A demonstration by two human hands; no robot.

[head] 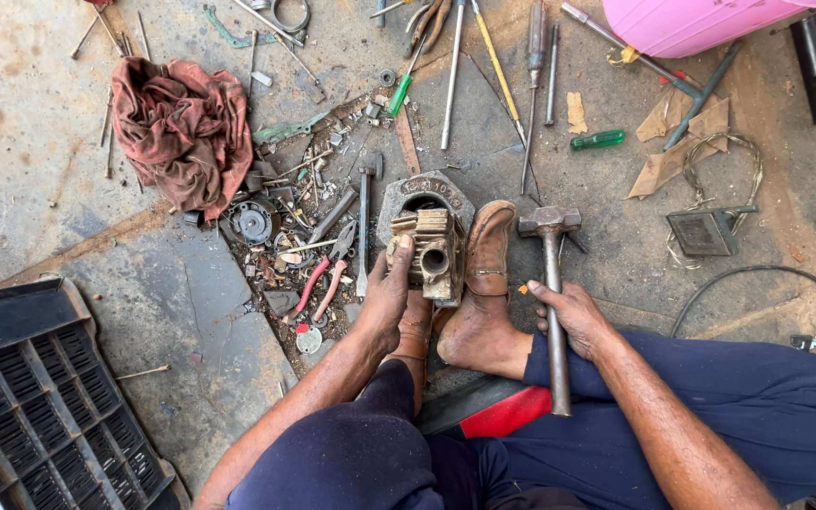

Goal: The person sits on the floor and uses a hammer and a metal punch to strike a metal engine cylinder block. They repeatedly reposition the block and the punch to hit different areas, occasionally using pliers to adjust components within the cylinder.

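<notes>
Lower left of frame: black slatted plastic grille (35, 397), lying flat on the concrete floor (40, 170).
Upper left: crumpled reddish rag (181, 127).
Centre left: scatter of small metal parts and scrap, with red-handled pliers (318, 283) among them.
Centre: left hand (389, 293), grip closed over the near left edge of a finned metal engine block (432, 250); the block stands on a rounded metal housing (424, 194) and is braced on its right by a foot in a brown sandal (485, 260).
Top centre: row of long screwdrivers and rods (484, 66).
Right of centre: right hand (573, 312), grip wrapped around the shaft of a steel hammer (552, 255), head resting on the floor beside the sandal.
Upper right: pink plastic container (701, 21).
Right: torn cardboard pieces (677, 142); small dark square part with wire (703, 231).
</notes>
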